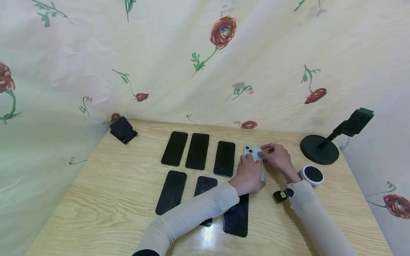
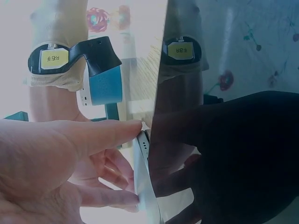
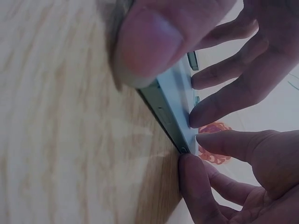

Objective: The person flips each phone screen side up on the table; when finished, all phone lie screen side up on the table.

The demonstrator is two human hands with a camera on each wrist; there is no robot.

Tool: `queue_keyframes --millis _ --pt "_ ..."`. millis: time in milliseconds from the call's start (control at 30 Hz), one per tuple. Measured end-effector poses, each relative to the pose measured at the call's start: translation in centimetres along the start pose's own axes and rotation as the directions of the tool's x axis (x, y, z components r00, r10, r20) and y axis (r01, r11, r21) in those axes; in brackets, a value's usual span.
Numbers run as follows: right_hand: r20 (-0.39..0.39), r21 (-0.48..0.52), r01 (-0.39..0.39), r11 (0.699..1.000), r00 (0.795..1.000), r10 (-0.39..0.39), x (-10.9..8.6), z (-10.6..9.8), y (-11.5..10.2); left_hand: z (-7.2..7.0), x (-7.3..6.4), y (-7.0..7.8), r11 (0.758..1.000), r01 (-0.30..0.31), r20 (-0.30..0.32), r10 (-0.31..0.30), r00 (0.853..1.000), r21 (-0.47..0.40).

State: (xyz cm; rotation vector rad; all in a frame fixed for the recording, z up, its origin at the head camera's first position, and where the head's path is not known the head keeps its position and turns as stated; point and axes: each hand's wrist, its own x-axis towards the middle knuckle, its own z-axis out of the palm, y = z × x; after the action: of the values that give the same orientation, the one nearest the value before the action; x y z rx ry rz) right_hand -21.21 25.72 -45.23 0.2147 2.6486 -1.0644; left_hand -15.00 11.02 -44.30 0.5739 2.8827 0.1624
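A light blue smartphone (image 1: pixel 255 150) lies back side up, its two camera lenses showing in the head view. My left hand (image 1: pixel 250 173) covers its lower part. In the left wrist view, that hand's thumb (image 2: pixel 110 134) meets the phone's bottom edge near the speaker holes, and its fingers lie against the back. My right hand (image 1: pixel 278 156) pinches the upper right corner. Seen from the right wrist, the side of the phone (image 3: pixel 163 114) runs just over the wood between the left thumb (image 3: pixel 149 46) and the right hand's fingertips (image 3: pixel 190 170).
Several dark phones, including one at the back (image 1: pixel 224 159) and one in front (image 1: pixel 235 220), lie in two rows. A black folded stand (image 1: pixel 123 129) is at the back left. On the right stand a round-based phone stand (image 1: pixel 319 151) and a white-rimmed round object (image 1: pixel 314 175) near the right wrist.
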Motion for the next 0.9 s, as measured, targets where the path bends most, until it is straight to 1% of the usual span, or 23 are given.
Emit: queue_keyframes --millis 100,200,467,667,833,900 --pt "0.002 0.000 0.002 1.000 1.000 -0.002 0.03 0.04 -0.01 0.01 0.00 -0.04 0.999 0.009 0.002 -0.009 1.000 -0.033" --pt "0.006 0.009 0.002 1.000 1.000 -0.002 -0.01 0.07 0.01 0.01 0.01 -0.04 0.999 0.011 0.006 -0.011 1.000 -0.043" --pt "0.019 0.009 0.007 1.000 1.000 -0.008 0.01 0.03 0.27 0.01 0.10 0.06 0.999 -0.006 0.012 0.006 1.000 -0.040" --pt "0.031 0.031 0.033 0.999 0.999 -0.033 -0.31 -0.23 0.16 -0.17 0.02 0.15 1.000 -0.004 0.012 0.005 1.000 -0.017" --pt "0.031 0.050 0.043 0.998 0.999 -0.045 -0.60 -0.27 0.12 -0.27 0.09 -0.02 1.000 -0.006 0.010 0.006 1.000 -0.025" --pt "0.032 0.063 0.041 0.997 0.999 -0.044 -0.71 -0.27 0.12 -0.26 0.11 -0.18 0.999 -0.011 0.009 0.012 1.000 -0.044"
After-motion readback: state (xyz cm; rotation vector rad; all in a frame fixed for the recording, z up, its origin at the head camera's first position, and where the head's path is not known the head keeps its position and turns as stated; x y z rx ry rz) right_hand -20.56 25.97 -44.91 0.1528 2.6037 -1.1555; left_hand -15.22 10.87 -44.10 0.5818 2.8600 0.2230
